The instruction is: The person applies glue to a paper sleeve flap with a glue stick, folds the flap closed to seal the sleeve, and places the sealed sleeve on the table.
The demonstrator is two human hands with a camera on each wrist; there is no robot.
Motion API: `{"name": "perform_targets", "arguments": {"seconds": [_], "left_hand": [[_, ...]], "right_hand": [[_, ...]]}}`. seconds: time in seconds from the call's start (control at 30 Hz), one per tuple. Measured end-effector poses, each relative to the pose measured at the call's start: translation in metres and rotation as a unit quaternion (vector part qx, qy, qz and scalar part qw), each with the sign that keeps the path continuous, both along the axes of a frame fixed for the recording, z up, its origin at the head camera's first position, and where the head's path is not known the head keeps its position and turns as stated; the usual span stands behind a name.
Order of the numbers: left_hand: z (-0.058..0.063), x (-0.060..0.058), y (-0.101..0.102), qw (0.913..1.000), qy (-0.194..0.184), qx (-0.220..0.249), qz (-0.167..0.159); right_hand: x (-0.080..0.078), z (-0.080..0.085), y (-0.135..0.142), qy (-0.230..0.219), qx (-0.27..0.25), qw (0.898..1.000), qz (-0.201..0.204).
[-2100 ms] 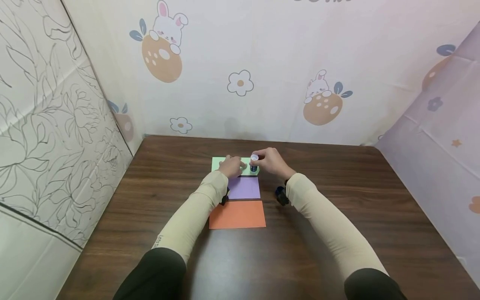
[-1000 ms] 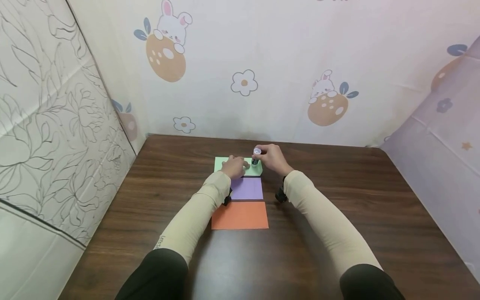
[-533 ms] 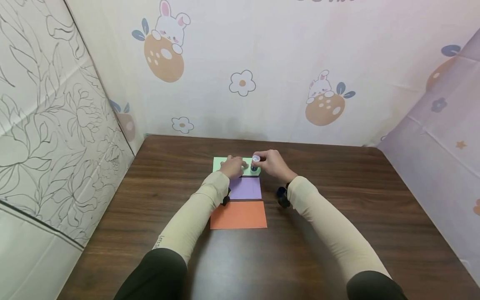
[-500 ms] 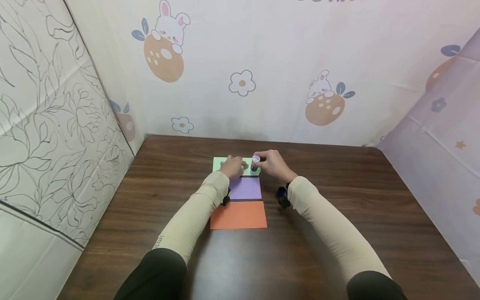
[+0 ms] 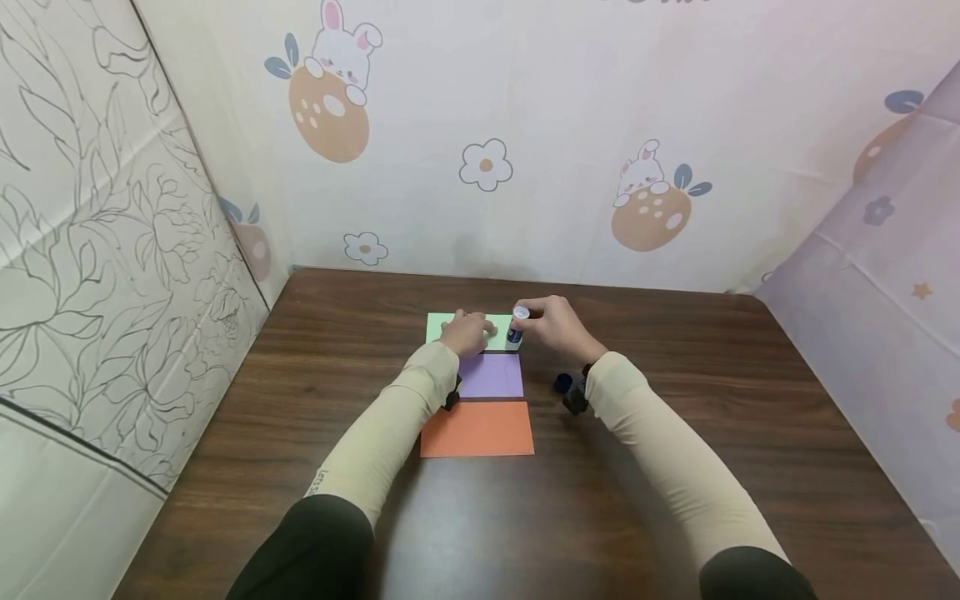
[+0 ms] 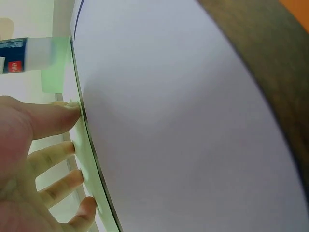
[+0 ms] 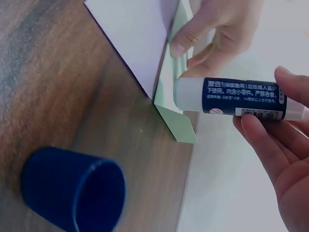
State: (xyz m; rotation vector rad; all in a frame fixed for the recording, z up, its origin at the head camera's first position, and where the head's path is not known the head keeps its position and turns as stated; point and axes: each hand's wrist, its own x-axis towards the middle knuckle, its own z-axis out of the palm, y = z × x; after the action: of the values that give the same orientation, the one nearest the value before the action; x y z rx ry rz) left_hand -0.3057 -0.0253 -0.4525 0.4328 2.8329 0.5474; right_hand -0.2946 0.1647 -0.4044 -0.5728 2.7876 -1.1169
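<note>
Fingers spread, my left hand point(image 5: 465, 333) rests on a green sheet of paper point(image 5: 437, 325); its fingertips touch the sheet in the left wrist view. My right hand point(image 5: 558, 325) pinches a dark-blue-and-white glue stick point(image 7: 241, 99) between thumb and fingers. The glue stick's white tip points down at the green sheet's right end, and I cannot tell whether it touches. In the right wrist view, the sheet's end has a slanted flap point(image 7: 178, 123). Just below lies a purple sheet point(image 5: 491, 379), partly covered by the left wrist.
An orange sheet point(image 5: 477, 429) lies nearest the body, in line with the other sheets. The dark blue glue cap point(image 7: 58, 186) sits on the wooden table point(image 5: 637, 467) beside the right wrist. A patterned wall point(image 5: 555, 217) borders the table's far edge.
The right hand has shifted slightly right along the green sheet, and the glue stick now leans with its top to the right. The left hand stays in place. The blue cap shows more clearly.
</note>
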Motion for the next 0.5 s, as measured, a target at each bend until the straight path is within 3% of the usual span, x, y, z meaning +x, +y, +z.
{"name": "perform_targets", "arguments": {"seconds": [0.2, 0.5], "left_hand": [[0.002, 0.0, 0.0, 0.9999, 0.009, 0.006, -0.007], [0.007, 0.001, 0.002, 0.9996, 0.005, -0.02, -0.02]], "right_hand": [[-0.002, 0.003, 0.007, 0.016, -0.03, 0.999, -0.038], [-0.001, 0.007, 0.012, 0.031, -0.06, 0.996, -0.056]]}}
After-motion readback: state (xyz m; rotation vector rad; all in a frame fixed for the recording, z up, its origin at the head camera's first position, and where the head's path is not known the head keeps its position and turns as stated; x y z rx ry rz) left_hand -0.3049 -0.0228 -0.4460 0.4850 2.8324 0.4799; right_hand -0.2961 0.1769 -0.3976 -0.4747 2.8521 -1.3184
